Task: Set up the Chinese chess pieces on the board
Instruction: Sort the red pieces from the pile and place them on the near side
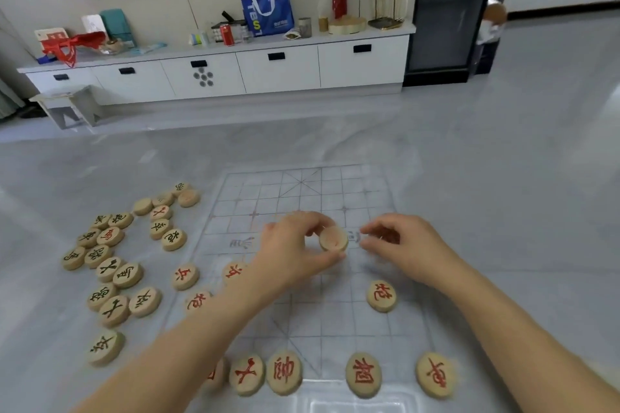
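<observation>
A thin see-through chess board [302,198] with grey grid lines lies on the floor. My left hand [292,245] pinches a round wooden piece [333,238] above the board's middle, its face blurred. My right hand [399,241] hovers just right of that piece with fingers curled and thumb near forefinger; whether it holds anything I cannot tell. Red-lettered pieces stand on the near row [284,372], with one more red piece [381,296] at the right and others beside my left forearm [185,277]. A heap of loose pieces [110,273], mostly black-lettered, lies left of the board.
Grey glossy floor surrounds the board. A long white cabinet [278,67] with clutter on top runs along the far wall. A small grey stool [67,107] stands at the far left, a dark tall cabinet [446,10] at the far right.
</observation>
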A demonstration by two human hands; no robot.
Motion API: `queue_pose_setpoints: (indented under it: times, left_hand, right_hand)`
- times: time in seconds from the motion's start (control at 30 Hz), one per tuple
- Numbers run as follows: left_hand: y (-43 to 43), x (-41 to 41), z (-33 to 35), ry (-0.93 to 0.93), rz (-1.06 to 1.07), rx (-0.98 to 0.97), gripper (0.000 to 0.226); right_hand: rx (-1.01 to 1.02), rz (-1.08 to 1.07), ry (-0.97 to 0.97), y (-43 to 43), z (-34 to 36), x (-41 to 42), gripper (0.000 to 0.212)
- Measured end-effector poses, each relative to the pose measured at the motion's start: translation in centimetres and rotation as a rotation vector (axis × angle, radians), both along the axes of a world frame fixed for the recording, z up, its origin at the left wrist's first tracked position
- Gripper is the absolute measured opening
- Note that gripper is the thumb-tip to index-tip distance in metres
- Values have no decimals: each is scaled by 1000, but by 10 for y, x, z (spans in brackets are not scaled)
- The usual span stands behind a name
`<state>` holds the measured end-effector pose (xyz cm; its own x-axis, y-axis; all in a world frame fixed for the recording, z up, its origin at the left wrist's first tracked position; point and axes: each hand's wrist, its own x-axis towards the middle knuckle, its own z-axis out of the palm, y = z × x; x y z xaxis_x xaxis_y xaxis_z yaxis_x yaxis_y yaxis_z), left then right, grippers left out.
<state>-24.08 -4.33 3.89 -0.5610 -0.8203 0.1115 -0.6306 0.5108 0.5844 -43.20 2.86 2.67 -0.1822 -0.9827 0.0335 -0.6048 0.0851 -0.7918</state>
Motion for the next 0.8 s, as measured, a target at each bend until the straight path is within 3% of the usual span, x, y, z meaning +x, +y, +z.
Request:
queue_pose_setpoints:
  times: [0.13,0.4,0.57,0.7,0.8]
  left_hand:
    - [18,-23,-6,-4,-77,-71,39]
    - [24,-31,-4,45,-55,-97,39]
    - [23,-24,-6,15,-35,-96,45]
    - [14,3,-4,-7,69,-83,40]
    - [5,40,-7,13,171,-20,34]
  right_hand:
    - [26,20,-328,2,9,0,10]
    - [74,-50,-439,0,13,-4,13]
    - [124,-62,-311,2,17,-13,9]
    - [236,-122,24,10,16,-41,8]
    - [370,-67,146,16,13,-45,14]
